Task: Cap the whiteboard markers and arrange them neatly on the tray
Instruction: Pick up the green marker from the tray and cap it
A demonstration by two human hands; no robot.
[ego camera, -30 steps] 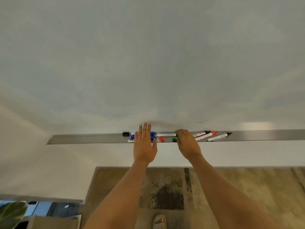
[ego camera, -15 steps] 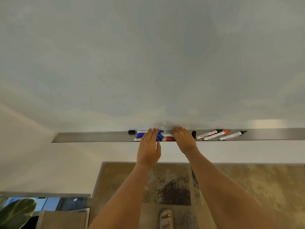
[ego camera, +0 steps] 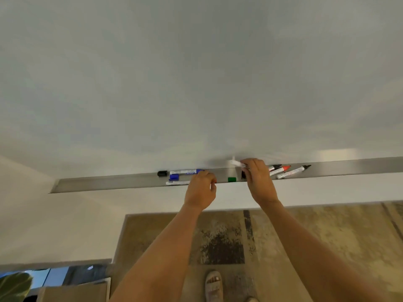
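You are wearing nothing on your forearms: both are showing bare from the bottom edge of the view up to the wrists, with no sleeves, watch or bands. Your left hand (ego camera: 200, 190) and right hand (ego camera: 259, 182) are showing no rings or gloves. On your foot you are wearing a pale open-toed sandal (ego camera: 214, 285).

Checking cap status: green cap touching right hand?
Apart. Head view shows bare tray between green cap and right hand, which holds a white marker.
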